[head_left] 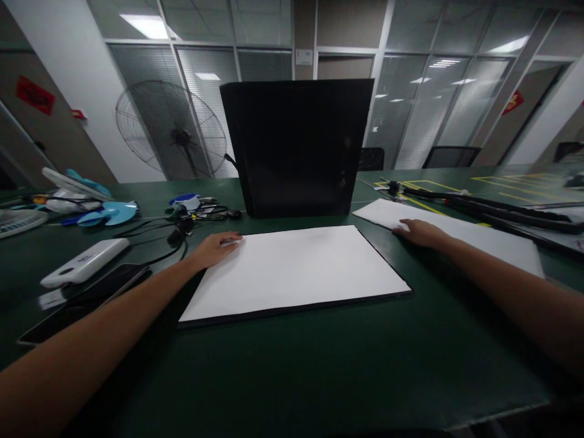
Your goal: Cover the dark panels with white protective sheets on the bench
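A white sheet lies flat on a thin dark board in the middle of the green table. My left hand rests palm down on the sheet's far left corner, fingers stretched flat. My right hand lies flat on a second white sheet to the right, fingers extended over its near edge. Neither hand holds anything.
A tall black box stands just behind the sheet. At the left lie a white power bank, a dark phone, cables and blue fan blades. Black rods lie at the far right. A floor fan stands behind the table.
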Motion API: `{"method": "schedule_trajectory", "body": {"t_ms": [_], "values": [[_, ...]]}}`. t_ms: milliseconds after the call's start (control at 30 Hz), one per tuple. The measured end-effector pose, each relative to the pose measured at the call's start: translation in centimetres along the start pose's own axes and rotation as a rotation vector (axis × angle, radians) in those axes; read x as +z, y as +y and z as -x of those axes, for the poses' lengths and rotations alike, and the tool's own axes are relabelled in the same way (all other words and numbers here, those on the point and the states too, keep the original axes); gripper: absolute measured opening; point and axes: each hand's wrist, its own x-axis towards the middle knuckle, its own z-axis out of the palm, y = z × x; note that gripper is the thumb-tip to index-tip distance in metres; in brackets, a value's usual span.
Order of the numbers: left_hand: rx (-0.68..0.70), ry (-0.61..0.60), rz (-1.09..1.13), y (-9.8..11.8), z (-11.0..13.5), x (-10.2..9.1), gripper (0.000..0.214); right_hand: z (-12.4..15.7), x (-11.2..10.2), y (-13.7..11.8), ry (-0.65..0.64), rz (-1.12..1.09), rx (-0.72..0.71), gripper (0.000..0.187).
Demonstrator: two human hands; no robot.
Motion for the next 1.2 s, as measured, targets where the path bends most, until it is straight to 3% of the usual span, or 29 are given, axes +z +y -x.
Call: {"method": "schedule_trajectory", "body": {"t_ms": [133,367,500,600,733,867,967,1033,1200], "values": [[-0.009,0.009,-0.001,0.5,0.0,0.3,0.074,-0.4,-0.7,0.7,-0.062,-0.033,-0.037,0.057],[-0.014,0.008,-0.028,0.6,0.2,0.1,0.07,1.1,-2.7,-1.3,0.028,0.0,-0.011,0.052],[-0.003,0.01,-0.035,0.6,0.2,-0.1,0.068,2.8,-4.5,-4.0,0.153,0.063,0.052,0.056],[0.008,0.005,-0.055,0.6,0.2,-0.2,0.068,4.6,-5.9,-7.6,0.218,0.093,0.007,0.058],[0.004,0.004,-0.044,0.4,0.1,0.0,0.069,8.5,-7.3,-14.4,0.199,0.164,-0.187,0.053],[-0.041,0.008,-0.005,0.7,0.1,0.2,0.075,13.5,-7.8,-19.7,0.025,0.106,-0.525,0.044],[-0.059,0.013,0.028,1.1,0.1,0.3,0.082,16.5,-7.5,-21.5,-0.049,0.001,-0.802,0.036],[-0.06,0.011,0.045,1.3,0.1,0.3,0.085,17.7,-7.3,-21.9,-0.06,-0.113,-0.953,0.041],[-0.028,-0.024,0.007,1.6,0.3,0.1,0.086,18.6,-7.8,-22.0,-0.173,-0.374,-1.114,0.05]]}}
